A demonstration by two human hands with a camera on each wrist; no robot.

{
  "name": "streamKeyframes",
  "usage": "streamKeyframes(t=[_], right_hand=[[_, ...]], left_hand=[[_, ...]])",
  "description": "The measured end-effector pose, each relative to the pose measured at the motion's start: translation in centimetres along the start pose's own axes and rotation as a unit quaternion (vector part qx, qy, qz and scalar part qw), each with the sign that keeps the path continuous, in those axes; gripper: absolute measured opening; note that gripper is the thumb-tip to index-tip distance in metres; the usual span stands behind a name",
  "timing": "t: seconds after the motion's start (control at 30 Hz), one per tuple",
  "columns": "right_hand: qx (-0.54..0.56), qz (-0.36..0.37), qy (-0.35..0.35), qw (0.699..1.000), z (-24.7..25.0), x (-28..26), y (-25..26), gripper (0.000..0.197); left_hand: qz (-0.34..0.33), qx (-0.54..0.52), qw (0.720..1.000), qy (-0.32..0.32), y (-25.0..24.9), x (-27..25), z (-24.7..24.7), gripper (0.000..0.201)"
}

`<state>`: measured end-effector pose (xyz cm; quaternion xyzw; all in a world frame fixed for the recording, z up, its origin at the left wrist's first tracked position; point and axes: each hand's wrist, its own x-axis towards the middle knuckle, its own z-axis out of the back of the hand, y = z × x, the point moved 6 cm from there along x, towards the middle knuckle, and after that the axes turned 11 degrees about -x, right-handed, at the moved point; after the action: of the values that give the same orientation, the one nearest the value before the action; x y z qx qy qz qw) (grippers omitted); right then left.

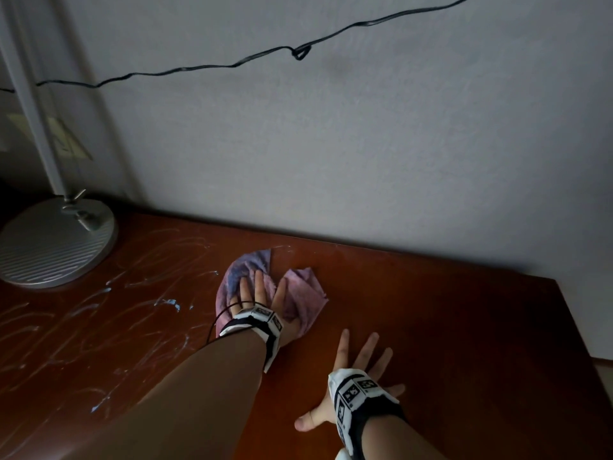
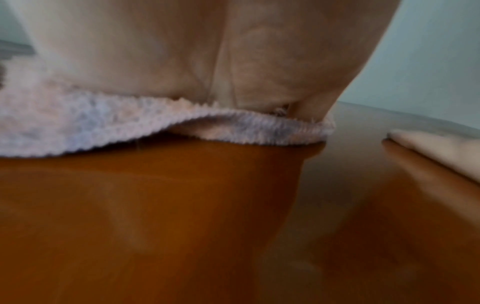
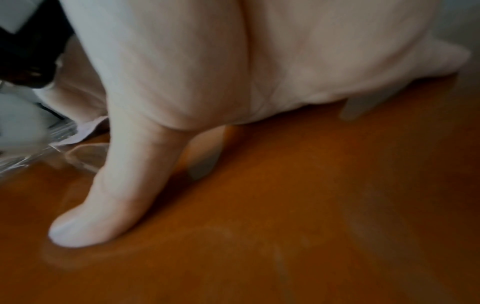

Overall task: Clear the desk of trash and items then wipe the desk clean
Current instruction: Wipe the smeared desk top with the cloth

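A pink-purple cloth (image 1: 303, 293) lies crumpled on the reddish-brown desk (image 1: 447, 327) near the wall. My left hand (image 1: 260, 290) presses flat on the cloth with straight fingers. In the left wrist view the palm (image 2: 182, 51) sits on the cloth's fuzzy edge (image 2: 78, 123). My right hand (image 1: 360, 363) rests flat on the bare desk, nearer to me and to the right, with its fingers spread. The right wrist view shows its thumb (image 3: 116, 195) lying on the wood (image 3: 285, 205). Whitish smear streaks (image 1: 99, 293) cover the desk's left half.
A silver lamp base (image 1: 56, 244) with its pole (image 1: 33, 111) stands at the desk's back left. A black cable (image 1: 298, 51) runs across the wall. The desk's right edge (image 1: 583, 340) drops off. Something clear like plastic (image 3: 39, 148) shows left of the thumb.
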<state>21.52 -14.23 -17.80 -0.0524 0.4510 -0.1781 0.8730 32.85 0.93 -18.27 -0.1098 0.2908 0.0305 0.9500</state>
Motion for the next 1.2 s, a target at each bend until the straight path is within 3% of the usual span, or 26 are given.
streamKeyframes(t=[0.23, 0.43, 0.57, 0.6, 0.7, 0.73, 0.93, 1.2], right_hand=[[0.002, 0.003, 0.0, 1.0, 0.1, -0.2, 0.0, 0.167], [0.021, -0.006, -0.01, 1.0, -0.2, 0.3, 0.0, 0.157], [0.069, -0.038, -0.111, 0.991, 0.0, 0.7, 0.2, 0.114], [0.065, -0.04, -0.113, 0.991, 0.1, 0.7, 0.1, 0.118], [0.006, -0.011, 0.002, 1.0, -0.6, 0.4, 0.2, 0.158], [-0.001, -0.005, 0.011, 1.0, -0.3, 0.2, 0.1, 0.163], [-0.001, -0.001, 0.002, 1.0, 0.0, -0.1, 0.2, 0.164], [-0.006, -0.007, -0.009, 1.0, -0.3, 0.3, 0.1, 0.162]], left_hand=[[-0.014, -0.006, 0.999, -0.041, -1.2, 0.5, 0.7, 0.085], [-0.019, 0.007, 1.0, -0.006, -1.6, 1.9, 1.7, 0.083], [-0.045, 0.004, 0.998, -0.035, -3.6, 4.5, 3.7, 0.082], [-0.049, -0.001, 0.998, -0.04, -4.0, 4.9, 4.2, 0.082], [-0.062, -0.01, 0.997, -0.047, -3.9, 4.5, 4.2, 0.082], [-0.069, -0.004, 0.996, -0.05, -3.7, 4.2, 4.0, 0.083], [-0.062, 0.026, 0.998, -0.017, -2.7, 2.6, 2.3, 0.083], [-0.095, -0.002, 0.994, -0.06, -5.5, 5.7, 4.4, 0.081]])
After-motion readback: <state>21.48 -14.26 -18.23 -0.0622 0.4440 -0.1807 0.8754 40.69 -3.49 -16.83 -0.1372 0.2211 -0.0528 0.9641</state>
